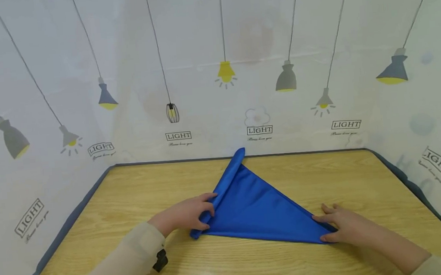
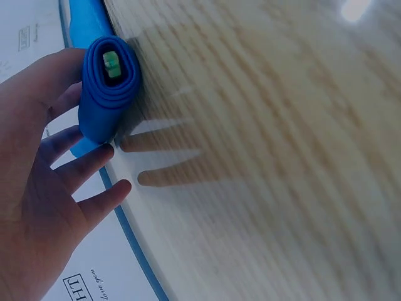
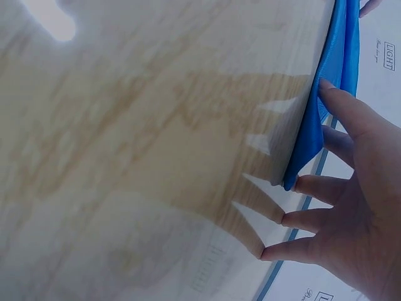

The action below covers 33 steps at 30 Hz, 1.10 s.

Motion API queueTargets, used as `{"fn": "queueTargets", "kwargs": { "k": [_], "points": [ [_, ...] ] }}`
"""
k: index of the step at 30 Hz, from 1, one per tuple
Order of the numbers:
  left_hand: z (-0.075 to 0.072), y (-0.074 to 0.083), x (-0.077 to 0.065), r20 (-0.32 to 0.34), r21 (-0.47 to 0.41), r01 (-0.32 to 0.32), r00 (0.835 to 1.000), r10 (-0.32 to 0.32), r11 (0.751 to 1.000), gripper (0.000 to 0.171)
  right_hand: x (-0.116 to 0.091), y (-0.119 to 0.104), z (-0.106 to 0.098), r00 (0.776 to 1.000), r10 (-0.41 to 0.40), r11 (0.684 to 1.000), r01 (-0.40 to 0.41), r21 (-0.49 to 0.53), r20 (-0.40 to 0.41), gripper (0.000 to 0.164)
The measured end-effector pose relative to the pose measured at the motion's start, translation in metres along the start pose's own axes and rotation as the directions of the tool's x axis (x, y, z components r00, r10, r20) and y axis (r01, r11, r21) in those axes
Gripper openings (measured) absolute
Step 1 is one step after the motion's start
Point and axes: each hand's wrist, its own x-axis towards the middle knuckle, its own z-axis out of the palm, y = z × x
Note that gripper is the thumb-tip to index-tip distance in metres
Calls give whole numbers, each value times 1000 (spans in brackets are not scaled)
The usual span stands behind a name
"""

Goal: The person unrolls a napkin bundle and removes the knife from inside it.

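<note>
Left hand (image 1: 187, 214) grips cloth (image 1: 257, 208); right (image 1: 345, 224) apparently pinches edge (image 1: 310, 239); table (image 1: 150, 184) around.

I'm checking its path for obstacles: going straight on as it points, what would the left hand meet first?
Most likely the roll of blue cloth, which the left hand seems to be touching; just past it, apparently, lies the cloth's flat part.

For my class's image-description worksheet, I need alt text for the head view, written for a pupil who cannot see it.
A person's left hand touches the rolled edge of a blue cloth, while the right hand touches its flat, pointed right end. The cloth lies on a wooden table before a pale backdrop printed with hanging lamps.
</note>
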Motion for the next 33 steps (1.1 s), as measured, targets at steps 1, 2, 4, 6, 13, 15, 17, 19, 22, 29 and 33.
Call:
{"fn": "queueTargets", "kwargs": {
  "k": [1, 2, 4, 6, 13, 15, 17, 19, 22, 29, 33],
  "points": [
    [0, 0, -1, -2, -4, -1, 1000, 1, 1000, 22, 0, 0, 0, 1000, 1, 1000, -1, 0, 0, 65],
    [0, 0, -2, -5, -8, 0, 1000, 0, 1000, 22, 0, 0, 0, 1000, -1, 1000, 1, -5, 1, 65],
    [0, 1, -4, -6, -16, 4, 1000, -5, 1000, 21, 0, 0, 0, 1000, -1, 1000, 1, -6, 0, 65],
    [0, 1, -5, -6, -21, 11, 1000, -11, 1000, 22, 0, -1, 0, 1000, 1, 1000, -1, -8, -1, 65],
    [-1, -2, -10, 9, -20, 38, 999, -38, 999, 34, 1, -2, 0, 1000, 3, 1000, -3, -13, -4, 65],
    [-2, -3, -11, 12, -11, 43, 999, -43, 999, 37, 1, -2, 0, 1000, 3, 1000, -3, -13, -4, 65],
    [-2, -4, -12, 13, 0, 45, 999, -45, 999, 38, 1, -1, 1, 1000, 2, 1000, -2, -12, -2, 65],
    [-3, -5, -13, 11, 3, 51, 999, -51, 999, 39, 1, 0, 1, 1000, 0, 1000, 0, -7, 0, 65],
    [-4, -7, -15, 11, 1, 72, 997, -72, 997, 40, 0, 0, 1, 1000, -2, 1000, 2, -4, 0, 65],
    [-5, -12, -18, -5, 25, 105, 994, -105, 994, 35, 0, -1, 1, 1000, 5, 1000, -5, -12, 1, 66],
    [-7, -14, -22, -21, 19, 117, 993, -116, 993, 30, 1, -1, 1, 1000, 6, 1000, -6, -12, 3, 65]
  ]
}}
